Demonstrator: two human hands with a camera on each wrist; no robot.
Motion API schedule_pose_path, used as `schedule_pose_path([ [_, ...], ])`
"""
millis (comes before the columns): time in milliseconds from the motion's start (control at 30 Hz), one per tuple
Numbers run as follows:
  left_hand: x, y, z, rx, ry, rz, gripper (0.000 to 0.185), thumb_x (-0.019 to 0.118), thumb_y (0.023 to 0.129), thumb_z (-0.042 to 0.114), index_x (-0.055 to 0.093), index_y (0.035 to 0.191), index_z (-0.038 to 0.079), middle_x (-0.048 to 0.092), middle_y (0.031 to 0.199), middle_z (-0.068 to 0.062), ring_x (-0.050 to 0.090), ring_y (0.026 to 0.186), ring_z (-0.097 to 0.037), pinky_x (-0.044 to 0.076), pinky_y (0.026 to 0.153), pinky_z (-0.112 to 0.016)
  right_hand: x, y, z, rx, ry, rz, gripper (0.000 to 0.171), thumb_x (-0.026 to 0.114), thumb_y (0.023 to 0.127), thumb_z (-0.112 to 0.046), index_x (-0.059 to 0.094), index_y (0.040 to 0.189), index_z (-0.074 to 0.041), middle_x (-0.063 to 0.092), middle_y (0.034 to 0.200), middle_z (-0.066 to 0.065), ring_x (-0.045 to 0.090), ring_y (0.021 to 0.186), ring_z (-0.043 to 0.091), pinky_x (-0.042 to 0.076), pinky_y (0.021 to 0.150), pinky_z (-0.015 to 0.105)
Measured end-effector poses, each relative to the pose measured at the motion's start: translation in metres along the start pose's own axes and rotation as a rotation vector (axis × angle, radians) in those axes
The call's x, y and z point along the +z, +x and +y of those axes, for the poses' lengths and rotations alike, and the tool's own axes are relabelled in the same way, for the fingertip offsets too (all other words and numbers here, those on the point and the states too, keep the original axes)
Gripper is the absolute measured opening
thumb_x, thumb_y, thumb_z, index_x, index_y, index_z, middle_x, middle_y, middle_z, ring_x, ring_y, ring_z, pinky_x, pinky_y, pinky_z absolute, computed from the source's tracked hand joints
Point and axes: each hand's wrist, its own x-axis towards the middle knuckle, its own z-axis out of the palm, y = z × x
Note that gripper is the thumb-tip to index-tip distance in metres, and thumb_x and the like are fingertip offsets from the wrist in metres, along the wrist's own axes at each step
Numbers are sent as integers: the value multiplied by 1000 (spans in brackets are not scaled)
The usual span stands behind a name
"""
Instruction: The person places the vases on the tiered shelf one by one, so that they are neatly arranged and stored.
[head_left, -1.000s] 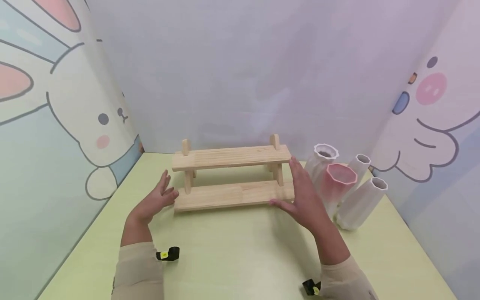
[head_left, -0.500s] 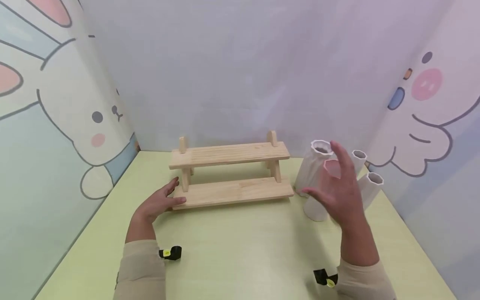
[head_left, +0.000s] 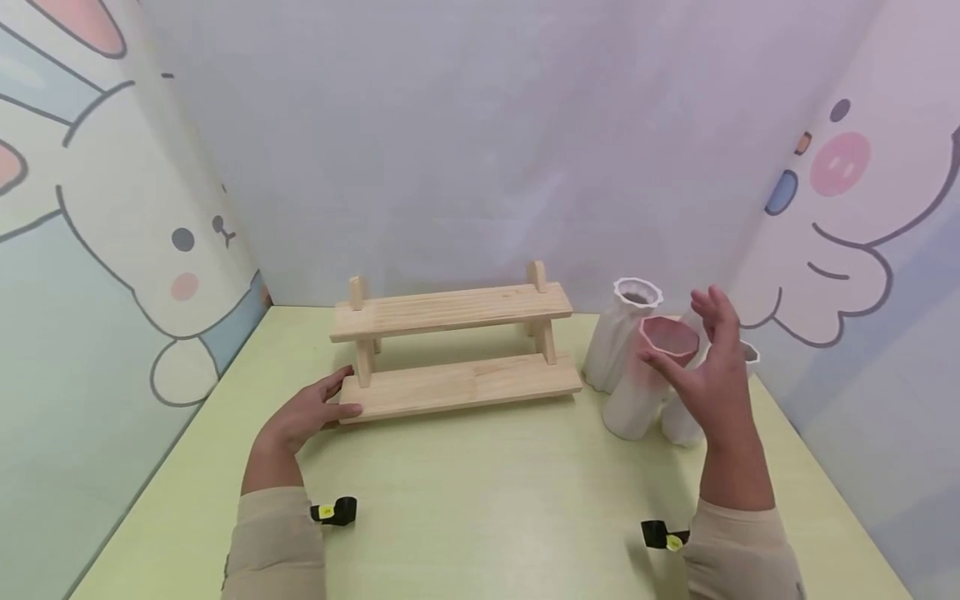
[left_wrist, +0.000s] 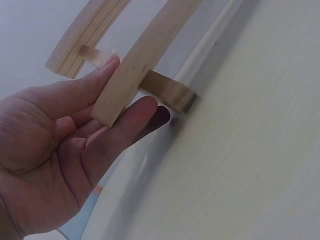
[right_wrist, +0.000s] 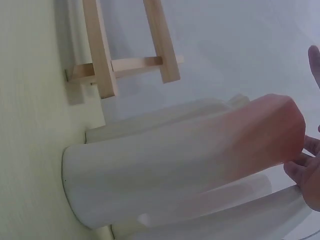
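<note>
A two-tier wooden shelf [head_left: 465, 382] stands on the table. My left hand [head_left: 303, 417] grips the left end of its lower board [left_wrist: 137, 65], thumb over the top and fingers underneath. To the right, my right hand [head_left: 718, 392] is raised at the rim of a pink-and-white vase [head_left: 633, 404], its thumb and fingers spread apart. In the right wrist view this vase [right_wrist: 170, 160] stands upright on the table, with fingertips [right_wrist: 295, 170] right by its pink rim. A white vase with a wavy rim [head_left: 609, 346] is just behind it.
Partly hidden by my right hand are two more white vases, one in front [head_left: 681, 423] and one behind [head_left: 692, 320]. Printed panels [head_left: 105, 317] and a pale back wall [head_left: 420, 150] enclose the yellow-green table [head_left: 480, 500].
My right hand has left the shelf's right end and moved right to the vases. The left hand has closed on the shelf's left end. The view has shifted slightly.
</note>
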Motion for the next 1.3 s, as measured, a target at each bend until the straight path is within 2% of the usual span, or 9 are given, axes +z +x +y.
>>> schedule_pose_path([
  [167,0,0,-2,-16,-16,-1,92,71,80,37,13,150,24,8,154,-12,34,129,-29,41,95,-45,6,0,6,99,0,-49,107,85,66,-16,16,146,-33,36,142,-3,35,128,17,33,102,26],
  [267,1,0,-1,-13,-20,2,92,71,80,36,13,150,23,8,154,-13,35,129,-29,41,95,-47,11,-1,12,153,8,-67,104,83,69,-19,15,145,-34,35,142,-3,42,122,19,44,88,19],
  [367,1,-1,0,-10,-19,6,92,71,80,36,13,150,23,8,154,-12,35,128,-29,42,94,-46,16,-1,18,195,34,-54,100,82,71,-21,16,145,-33,37,140,-2,51,110,21,48,74,14],
  [433,1,-1,1,-8,-20,4,92,72,80,36,13,150,23,8,154,-12,36,128,-28,42,94,-45,18,-1,19,228,9,-27,98,82,70,-26,18,145,-31,42,137,-1,54,105,20,48,74,13],
  [567,2,-2,1,-13,-26,4,93,72,78,37,14,150,24,9,154,-12,37,127,-29,43,93,-44,18,-1,17,324,-78,-21,98,80,69,-42,19,145,-28,45,134,9,49,109,26,46,86,33],
  [700,3,-4,5,-19,-31,8,91,73,79,36,16,149,24,9,154,-12,39,126,-29,43,93,-43,11,0,12,393,-155,-139,105,74,70,-54,10,148,-22,41,131,26,46,111,40,41,87,55],
  [833,5,-9,12,-20,-43,3,87,71,82,31,17,149,21,9,153,-14,38,126,-31,43,93,-45,5,2,8,383,-187,-238,103,70,73,-56,11,147,-13,42,126,30,46,109,43,43,83,56],
  [1000,6,-13,21,-15,-71,-12,82,70,83,25,20,149,19,11,153,-15,40,123,-32,42,93,-45,4,2,8,369,-214,-258,98,67,75,-56,18,145,-7,44,124,29,48,107,42,45,82,54],
  [1300,2,-1,1,20,-79,-26,79,69,84,30,22,148,26,16,153,-8,47,118,-26,44,91,-39,6,3,9,363,-234,-238,96,66,76,-57,21,144,-7,45,124,28,48,107,42,45,82,54],
])
